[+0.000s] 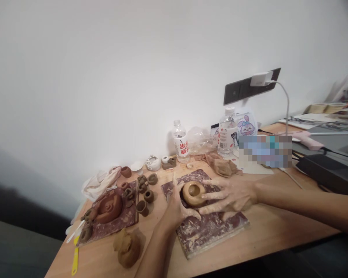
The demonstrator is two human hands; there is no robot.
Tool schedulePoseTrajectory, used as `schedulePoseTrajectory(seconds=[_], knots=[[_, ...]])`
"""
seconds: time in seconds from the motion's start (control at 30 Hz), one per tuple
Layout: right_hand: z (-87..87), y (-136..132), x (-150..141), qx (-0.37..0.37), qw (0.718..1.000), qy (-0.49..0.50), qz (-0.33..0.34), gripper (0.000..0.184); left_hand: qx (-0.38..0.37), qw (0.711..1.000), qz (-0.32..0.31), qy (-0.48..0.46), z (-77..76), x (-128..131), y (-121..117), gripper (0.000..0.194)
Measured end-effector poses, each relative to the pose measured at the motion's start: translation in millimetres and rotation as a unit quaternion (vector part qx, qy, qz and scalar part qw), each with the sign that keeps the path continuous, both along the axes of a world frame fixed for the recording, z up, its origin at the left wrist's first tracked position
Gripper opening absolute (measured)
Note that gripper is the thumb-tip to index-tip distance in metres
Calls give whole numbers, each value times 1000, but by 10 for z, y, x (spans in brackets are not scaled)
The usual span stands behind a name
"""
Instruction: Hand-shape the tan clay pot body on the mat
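Note:
A small round clay pot [193, 193] with an open mouth sits on a dark red work board [211, 231] on the wooden table [278, 227]. My left hand [178, 206] cups the pot's left side, fingers curved against it. My right hand [230, 195] lies on the pot's right side with fingers stretched out along the clay. Both hands are smeared with pale clay.
A second board [113, 224] at left carries a clay spiral and small clay rings. A clay lump [127, 247], a yellow tool [74, 260], a crumpled cloth [100, 181], two water bottles [180, 141], a brown rag [223, 166], a lamp and dark devices at right.

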State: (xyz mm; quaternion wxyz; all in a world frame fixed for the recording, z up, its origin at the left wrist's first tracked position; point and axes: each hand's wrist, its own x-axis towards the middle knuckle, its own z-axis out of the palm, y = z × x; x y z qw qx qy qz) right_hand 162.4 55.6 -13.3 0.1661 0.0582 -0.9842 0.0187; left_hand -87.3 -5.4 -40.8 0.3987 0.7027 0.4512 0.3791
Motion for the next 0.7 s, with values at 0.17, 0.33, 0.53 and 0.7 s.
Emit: schedulePoseTrajectory(seconds=[0.17, 0.33, 0.53, 0.7], knots=[[-116, -458, -21, -108, 962, 183, -172, 41, -5, 1000, 9, 2, -20, -12, 9, 129], [-170, -1116, -305, -670, 606, 211, -373, 63, -9, 1000, 10, 0, -16, -4, 6, 136], [-130, -1257, -663, -809, 394, 302, -316, 94, -24, 999, 13, -18, -23, 8, 4, 142], [-167, -1186, -848, -820, 374, 335, -276, 94, -8, 1000, 6, -14, 16, 13, -12, 133]])
